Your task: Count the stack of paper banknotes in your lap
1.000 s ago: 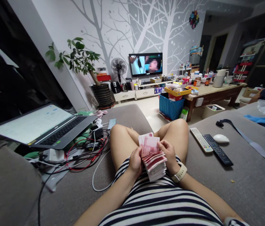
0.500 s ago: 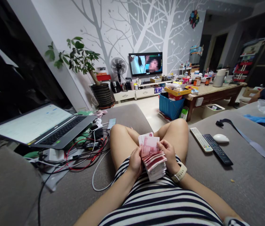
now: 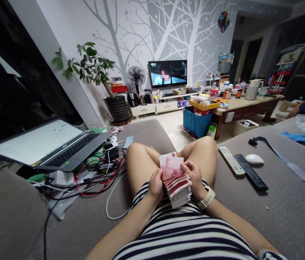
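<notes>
A thick stack of pink-red banknotes (image 3: 178,182) rests in my lap, between my crossed legs. My left hand (image 3: 155,186) grips the stack's left side with its fingers curled round it. My right hand (image 3: 194,175), with a pale watch at the wrist, pinches the upper notes, which are folded upward and fanned away from the rest. I sit on a grey sofa (image 3: 277,202) in a striped top.
An open laptop (image 3: 49,144) sits at my left above a tangle of red and white cables (image 3: 92,177). Two remotes (image 3: 241,168) and a white mouse (image 3: 254,159) lie on the sofa at my right. A cluttered coffee table (image 3: 247,104), blue bin (image 3: 195,122), television (image 3: 168,73) and potted plant (image 3: 98,72) stand beyond.
The picture on the television has changed. My hands and the banknotes have hardly moved.
</notes>
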The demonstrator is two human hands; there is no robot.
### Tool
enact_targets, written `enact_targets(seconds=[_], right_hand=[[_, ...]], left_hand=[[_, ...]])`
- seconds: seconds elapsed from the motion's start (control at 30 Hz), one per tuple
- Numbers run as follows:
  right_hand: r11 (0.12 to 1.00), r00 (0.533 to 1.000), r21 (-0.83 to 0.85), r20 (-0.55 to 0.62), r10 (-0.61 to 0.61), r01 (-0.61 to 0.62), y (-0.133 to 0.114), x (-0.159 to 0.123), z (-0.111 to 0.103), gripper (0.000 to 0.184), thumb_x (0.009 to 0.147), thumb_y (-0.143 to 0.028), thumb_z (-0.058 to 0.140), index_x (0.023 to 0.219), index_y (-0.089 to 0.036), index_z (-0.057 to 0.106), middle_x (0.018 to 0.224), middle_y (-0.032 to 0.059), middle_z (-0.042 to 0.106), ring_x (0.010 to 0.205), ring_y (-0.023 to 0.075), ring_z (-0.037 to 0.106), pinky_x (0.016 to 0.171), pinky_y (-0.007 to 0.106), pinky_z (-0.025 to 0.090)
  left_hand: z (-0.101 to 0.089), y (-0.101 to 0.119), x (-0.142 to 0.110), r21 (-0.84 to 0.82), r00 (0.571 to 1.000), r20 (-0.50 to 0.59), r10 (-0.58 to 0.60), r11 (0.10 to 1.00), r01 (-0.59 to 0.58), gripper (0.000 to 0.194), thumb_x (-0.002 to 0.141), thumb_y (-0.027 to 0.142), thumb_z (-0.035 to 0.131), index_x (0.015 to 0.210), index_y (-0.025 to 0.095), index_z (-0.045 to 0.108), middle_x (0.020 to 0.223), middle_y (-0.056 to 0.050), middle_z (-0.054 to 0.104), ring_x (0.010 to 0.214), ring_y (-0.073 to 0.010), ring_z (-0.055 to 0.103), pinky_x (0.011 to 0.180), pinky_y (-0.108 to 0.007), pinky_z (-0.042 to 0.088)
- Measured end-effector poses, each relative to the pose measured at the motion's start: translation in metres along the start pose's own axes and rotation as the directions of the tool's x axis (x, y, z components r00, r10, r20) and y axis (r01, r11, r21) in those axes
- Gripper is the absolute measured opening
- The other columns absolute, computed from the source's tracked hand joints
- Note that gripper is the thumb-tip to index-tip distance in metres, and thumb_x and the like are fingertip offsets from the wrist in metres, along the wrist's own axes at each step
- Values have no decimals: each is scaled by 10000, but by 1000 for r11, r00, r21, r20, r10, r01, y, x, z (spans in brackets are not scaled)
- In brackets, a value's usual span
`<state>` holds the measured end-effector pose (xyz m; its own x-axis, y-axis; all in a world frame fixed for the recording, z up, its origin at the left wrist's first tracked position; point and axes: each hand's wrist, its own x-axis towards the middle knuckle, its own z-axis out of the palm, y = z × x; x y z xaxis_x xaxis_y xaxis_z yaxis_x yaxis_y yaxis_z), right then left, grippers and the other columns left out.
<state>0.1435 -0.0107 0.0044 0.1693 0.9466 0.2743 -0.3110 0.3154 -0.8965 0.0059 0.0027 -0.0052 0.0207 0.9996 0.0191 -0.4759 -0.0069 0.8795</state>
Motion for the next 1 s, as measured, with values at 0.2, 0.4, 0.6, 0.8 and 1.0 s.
enact_targets(seconds=[0.2, 0.4, 0.6, 0.8, 1.0], right_hand=[[1000, 1000, -18, 5, -10, 10, 0, 0, -1, 379, 743, -519, 709, 640, -190, 550, 581, -38, 505, 544, 117, 413, 534, 245, 366], [999, 1000, -27, 12, -21, 21, 0, 1, -1, 374, 762, -506, 698, 642, -186, 546, 595, -38, 498, 555, 114, 408, 542, 241, 370], [1000, 1000, -23, 9, -20, 20, -1, 1, 0, 369, 752, -504, 707, 644, -186, 556, 595, -36, 511, 556, 117, 417, 543, 243, 374], [1000, 1000, -19, 13, -15, 15, -2, 1, 0, 368, 754, -504, 707, 648, -187, 554, 597, -37, 509, 554, 116, 413, 543, 242, 371], [1000, 1000, -21, 17, -12, 12, -2, 1, 0, 371, 757, -518, 700, 660, -192, 552, 595, -40, 507, 545, 116, 414, 537, 244, 368]], left_hand=[[2, 2, -1, -23, 1000, -5, -6, 1000, 6, 245, 719, 414, 677, 799, 189, 734, 845, -60, 762, 807, -243, 679, 821, -366, 515], [2, 3, -1, -33, 1000, 6, -5, 999, 5, 219, 731, 388, 665, 803, 194, 736, 859, -47, 765, 824, -238, 681, 836, -355, 505], [1, 2, 0, -31, 1000, 3, -10, 999, 10, 246, 715, 423, 673, 792, 196, 726, 842, -49, 761, 824, -243, 679, 837, -360, 506], [4, 5, -1, -37, 1000, 13, -15, 999, 15, 274, 711, 450, 676, 795, 193, 724, 845, -56, 760, 822, -250, 682, 842, -372, 510], [6, 6, -1, -26, 1000, 13, -18, 1000, 18, 285, 708, 472, 669, 779, 202, 724, 825, -59, 761, 828, -259, 685, 832, -382, 518]])
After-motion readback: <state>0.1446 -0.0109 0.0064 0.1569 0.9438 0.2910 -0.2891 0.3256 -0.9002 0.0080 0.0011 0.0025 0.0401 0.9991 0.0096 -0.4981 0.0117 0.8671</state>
